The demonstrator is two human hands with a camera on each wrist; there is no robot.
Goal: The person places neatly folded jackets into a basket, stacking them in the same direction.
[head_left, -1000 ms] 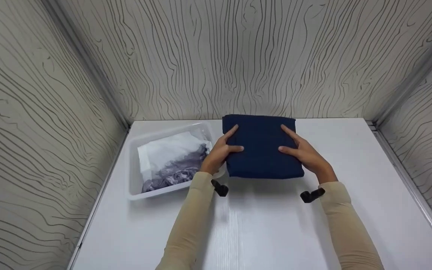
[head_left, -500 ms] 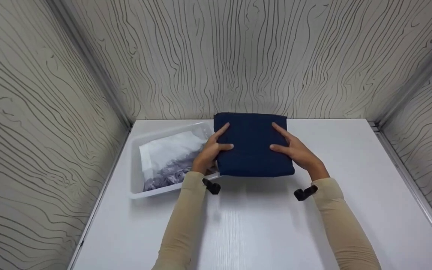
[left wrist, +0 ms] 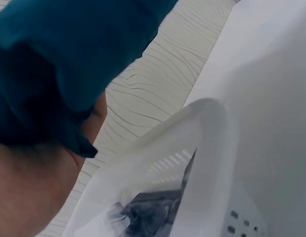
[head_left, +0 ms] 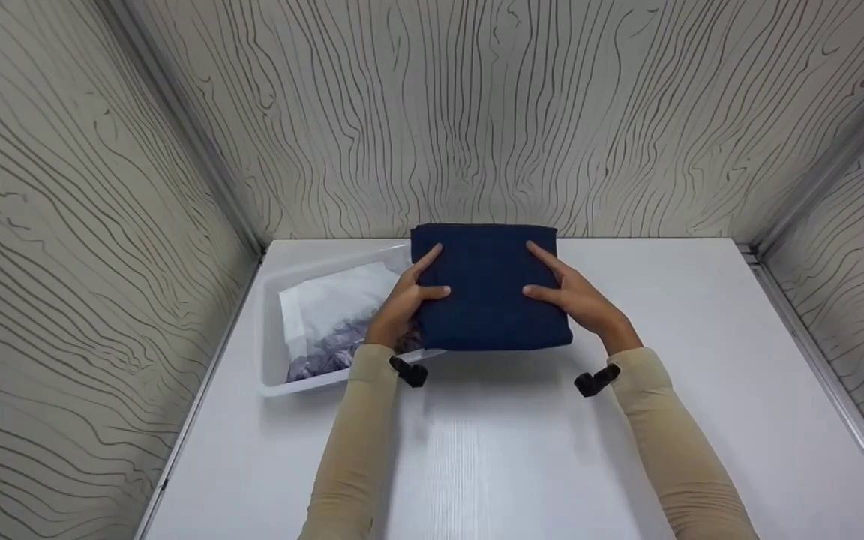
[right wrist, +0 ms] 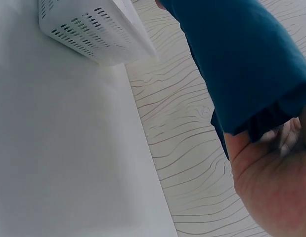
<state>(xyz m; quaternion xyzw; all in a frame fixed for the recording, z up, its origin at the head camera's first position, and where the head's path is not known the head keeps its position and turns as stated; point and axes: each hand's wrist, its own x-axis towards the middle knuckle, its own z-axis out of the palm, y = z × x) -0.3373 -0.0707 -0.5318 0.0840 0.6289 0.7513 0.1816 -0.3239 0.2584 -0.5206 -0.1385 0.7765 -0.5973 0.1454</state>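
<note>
A dark blue folded cloth, squarish and thick, is held up above the table between both hands. My left hand grips its left edge, thumb and index finger spread over the near face. On the opposite edge my right hand grips it the same way; the other fingers are hidden behind. In both wrist views the folded layers of the cloth lie in the grasp. The cloth's left part overlaps the right end of a white plastic basket in the head view. Inside the basket lies a white and purple-grey bundle, apparently in clear wrap.
The basket, with slotted walls, stands at the back left of the white table. Wood-patterned panels rise behind the table and on both sides.
Both hands have moved left with the folded cloth, bringing it from beside the basket to partly over its right end in the head view. The basket stays in place.
</note>
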